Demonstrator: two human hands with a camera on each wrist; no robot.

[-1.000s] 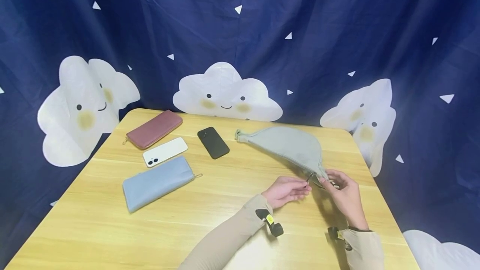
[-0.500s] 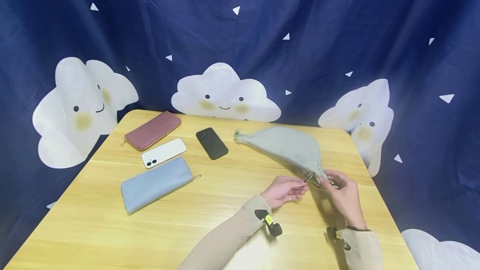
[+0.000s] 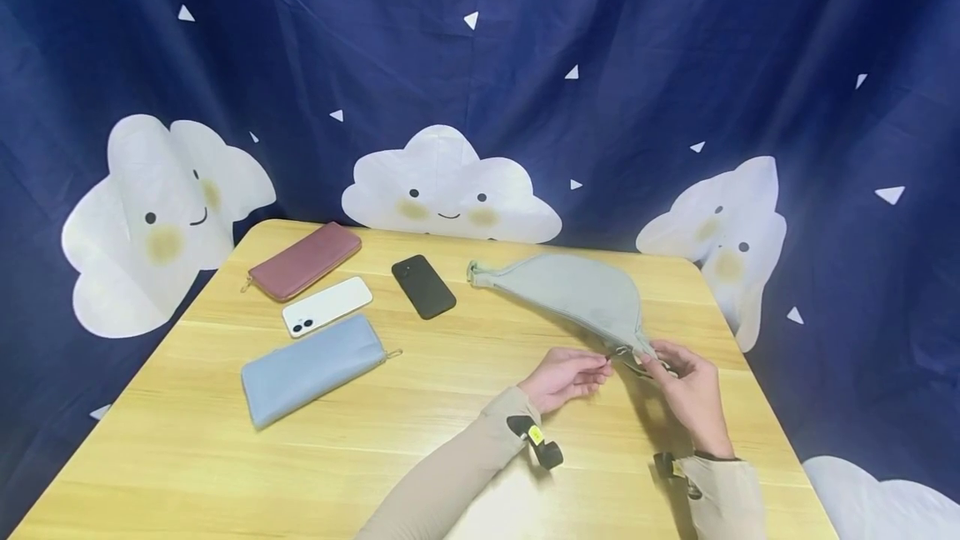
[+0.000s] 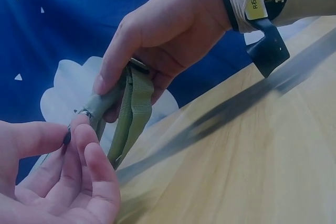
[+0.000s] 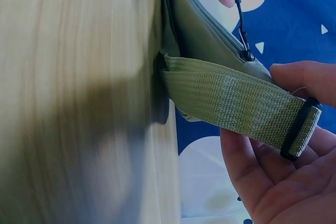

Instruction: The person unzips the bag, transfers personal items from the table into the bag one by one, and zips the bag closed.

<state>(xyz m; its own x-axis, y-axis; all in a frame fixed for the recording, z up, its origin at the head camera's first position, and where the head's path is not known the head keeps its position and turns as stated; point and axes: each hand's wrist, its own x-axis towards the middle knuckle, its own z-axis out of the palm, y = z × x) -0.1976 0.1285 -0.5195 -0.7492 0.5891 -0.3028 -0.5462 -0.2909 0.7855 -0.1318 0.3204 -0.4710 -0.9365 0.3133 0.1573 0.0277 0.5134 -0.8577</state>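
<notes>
Zip pull (image 5: pixel 239 11) apparently partly hidden

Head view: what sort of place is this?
Likely an indoor corner staged for recording, though not certain: a navy cloud-print curtain hangs behind a wooden table, and black devices sit at both of the person's wrists.

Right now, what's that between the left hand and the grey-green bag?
A thin black zip pull: the left hand pinches one end, the other is attached to the grey-green bag. The right wrist view shows it best.
</notes>
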